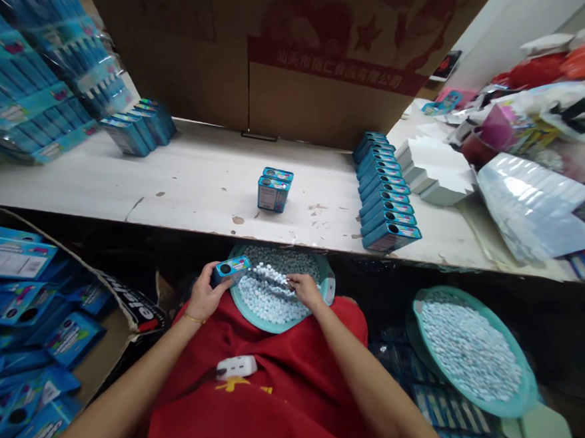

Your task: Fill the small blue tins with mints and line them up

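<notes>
My left hand (207,296) is wrapped round a small blue tin (233,268), tilted over the left rim of a turquoise basin (260,322) in my lap. White and pale blue candies (266,302) fill the basin. In my right hand (303,289) is a scoop (274,279) heaped with candies, its tip close to the tin. Most of the scoop's handle is hidden by my fingers. Two blue tins (273,192) stand together on the white table ahead of me.
A row of blue tins (390,232) lines the table's right side. More tins (133,131) and wrapped packs (25,93) stand left. A large cardboard box (183,58) blocks the back. Another candy-filled basin (526,389) sits right; a carton of flat blue packs (19,320) sits left.
</notes>
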Tool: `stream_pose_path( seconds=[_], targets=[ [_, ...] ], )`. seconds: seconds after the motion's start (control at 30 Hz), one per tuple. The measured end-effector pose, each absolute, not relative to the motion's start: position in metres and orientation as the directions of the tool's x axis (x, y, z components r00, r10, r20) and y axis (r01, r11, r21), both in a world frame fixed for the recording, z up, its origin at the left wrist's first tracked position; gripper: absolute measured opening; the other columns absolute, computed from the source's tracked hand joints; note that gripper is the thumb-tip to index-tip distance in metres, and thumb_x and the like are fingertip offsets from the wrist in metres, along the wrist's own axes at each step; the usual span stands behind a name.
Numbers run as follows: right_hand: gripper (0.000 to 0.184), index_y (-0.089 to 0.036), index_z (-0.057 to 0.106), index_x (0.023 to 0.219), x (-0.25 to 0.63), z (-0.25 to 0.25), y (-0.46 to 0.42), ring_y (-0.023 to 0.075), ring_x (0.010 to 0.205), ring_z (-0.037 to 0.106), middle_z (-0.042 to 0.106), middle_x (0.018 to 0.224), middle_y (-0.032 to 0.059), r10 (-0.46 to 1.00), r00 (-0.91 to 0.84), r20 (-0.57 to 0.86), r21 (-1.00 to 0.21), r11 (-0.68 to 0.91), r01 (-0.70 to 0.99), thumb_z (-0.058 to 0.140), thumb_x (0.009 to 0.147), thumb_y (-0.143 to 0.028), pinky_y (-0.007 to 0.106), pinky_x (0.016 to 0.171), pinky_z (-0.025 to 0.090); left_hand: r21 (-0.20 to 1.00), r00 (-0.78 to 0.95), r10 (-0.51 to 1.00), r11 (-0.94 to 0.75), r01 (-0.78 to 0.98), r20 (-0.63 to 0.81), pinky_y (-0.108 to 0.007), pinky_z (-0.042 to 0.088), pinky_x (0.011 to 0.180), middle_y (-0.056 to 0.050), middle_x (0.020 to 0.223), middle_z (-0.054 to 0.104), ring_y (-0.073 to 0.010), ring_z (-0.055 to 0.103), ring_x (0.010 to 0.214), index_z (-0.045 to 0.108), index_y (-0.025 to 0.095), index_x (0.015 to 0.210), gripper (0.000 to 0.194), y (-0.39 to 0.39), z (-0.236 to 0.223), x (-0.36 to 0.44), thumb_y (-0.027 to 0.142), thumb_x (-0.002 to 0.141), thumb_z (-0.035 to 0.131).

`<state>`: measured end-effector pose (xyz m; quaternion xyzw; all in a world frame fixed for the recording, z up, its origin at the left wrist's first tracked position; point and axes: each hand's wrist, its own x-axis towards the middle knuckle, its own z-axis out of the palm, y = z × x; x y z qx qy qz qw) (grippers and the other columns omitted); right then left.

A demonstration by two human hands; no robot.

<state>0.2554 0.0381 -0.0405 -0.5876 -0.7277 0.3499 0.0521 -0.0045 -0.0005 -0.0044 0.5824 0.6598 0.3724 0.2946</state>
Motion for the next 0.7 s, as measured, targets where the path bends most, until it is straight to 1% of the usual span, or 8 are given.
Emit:
stream_pose_path(
  seconds=[0.13, 0.23, 0.3, 0.37, 0.43, 0.5, 0.57, 0.7],
  targets=[
    [0.036, -0.013, 0.059, 0.103, 0.277, 0.0, 0.043, 0.0121, 0.062, 0.056, 0.064, 0.072, 0.0032, 0.92, -0.262, -0.29, -0.635, 0.02, 0.772, 0.035, 0.078, -0.021, 0.021, 0.055, 0.041, 0.82, -0.098, 0.994, 0.011, 0.572, 0.054, -0.029, 0.04, 0.079, -0.004, 0.094, 0.054, -0.0165, 0.053, 0.085, 0.042, 0.019, 0.104, 0.041, 0.004, -0.007, 0.008, 0.036, 0.069, 0.054],
    [0.032, -0.019, 0.063, 0.097, 0.278, 0.037, 0.046, 0.0115, 0.062, 0.055, 0.063, 0.067, 0.0013, 0.916, -0.307, -0.26, -0.628, 0.081, 0.774, 0.038, 0.077, -0.024, 0.02, 0.056, 0.039, 0.827, -0.029, 0.997, -0.04, 0.56, 0.068, -0.03, 0.04, 0.08, -0.004, 0.094, 0.054, -0.0168, 0.052, 0.086, 0.043, 0.018, 0.102, 0.037, 0.008, -0.009, 0.023, 0.031, 0.069, 0.052],
    [0.031, -0.024, 0.064, 0.095, 0.271, 0.061, 0.047, 0.012, 0.068, 0.056, 0.064, 0.071, 0.001, 0.899, -0.348, -0.264, -0.542, 0.16, 0.825, 0.039, 0.076, -0.023, 0.019, 0.059, 0.038, 0.824, 0.015, 0.997, -0.072, 0.562, 0.077, -0.03, 0.04, 0.081, -0.005, 0.095, 0.053, -0.0177, 0.052, 0.088, 0.043, 0.017, 0.102, 0.036, 0.01, -0.01, 0.032, 0.027, 0.069, 0.051],
    [0.031, -0.027, 0.064, 0.091, 0.26, 0.083, 0.045, 0.014, 0.077, 0.057, 0.065, 0.079, 0.0019, 0.885, -0.372, -0.282, -0.403, 0.242, 0.882, 0.039, 0.074, -0.019, 0.021, 0.064, 0.038, 0.814, 0.048, 0.995, -0.095, 0.573, 0.083, -0.032, 0.039, 0.082, -0.006, 0.097, 0.053, -0.0187, 0.051, 0.09, 0.043, 0.017, 0.103, 0.036, 0.01, -0.011, 0.038, 0.024, 0.069, 0.05],
    [0.032, -0.026, 0.065, 0.087, 0.245, 0.101, 0.043, 0.0174, 0.083, 0.057, 0.065, 0.085, 0.0044, 0.873, -0.371, -0.315, -0.238, 0.306, 0.922, 0.04, 0.072, -0.015, 0.024, 0.067, 0.039, 0.805, 0.066, 0.994, -0.112, 0.582, 0.091, -0.032, 0.039, 0.083, -0.007, 0.098, 0.053, -0.0196, 0.05, 0.093, 0.043, 0.016, 0.104, 0.036, 0.009, -0.013, 0.04, 0.023, 0.069, 0.049],
    [0.031, -0.022, 0.064, 0.087, 0.231, 0.115, 0.041, 0.0201, 0.084, 0.058, 0.064, 0.088, 0.0083, 0.862, -0.362, -0.356, -0.103, 0.349, 0.932, 0.04, 0.071, -0.014, 0.027, 0.068, 0.04, 0.8, 0.076, 0.993, -0.122, 0.587, 0.096, -0.033, 0.038, 0.084, -0.008, 0.099, 0.053, -0.0201, 0.05, 0.094, 0.044, 0.015, 0.103, 0.036, 0.007, -0.015, 0.04, 0.022, 0.068, 0.049],
    [0.03, -0.019, 0.063, 0.09, 0.217, 0.126, 0.038, 0.0214, 0.083, 0.058, 0.064, 0.088, 0.0116, 0.854, -0.365, -0.37, -0.032, 0.381, 0.924, 0.039, 0.072, -0.014, 0.029, 0.068, 0.041, 0.799, 0.084, 0.991, -0.134, 0.586, 0.104, -0.034, 0.038, 0.084, -0.008, 0.1, 0.053, -0.0202, 0.05, 0.094, 0.044, 0.016, 0.103, 0.036, 0.006, -0.018, 0.039, 0.021, 0.068, 0.049],
    [0.031, -0.017, 0.061, 0.091, 0.211, 0.137, 0.034, 0.0222, 0.082, 0.059, 0.063, 0.087, 0.0125, 0.849, -0.402, -0.343, -0.003, 0.427, 0.904, 0.035, 0.074, -0.014, 0.032, 0.067, 0.043, 0.809, 0.068, 0.992, -0.129, 0.574, 0.11, -0.033, 0.04, 0.082, -0.007, 0.098, 0.053, -0.0197, 0.051, 0.091, 0.044, 0.016, 0.103, 0.036, 0.006, -0.02, 0.037, 0.022, 0.068, 0.05]
  ],
)
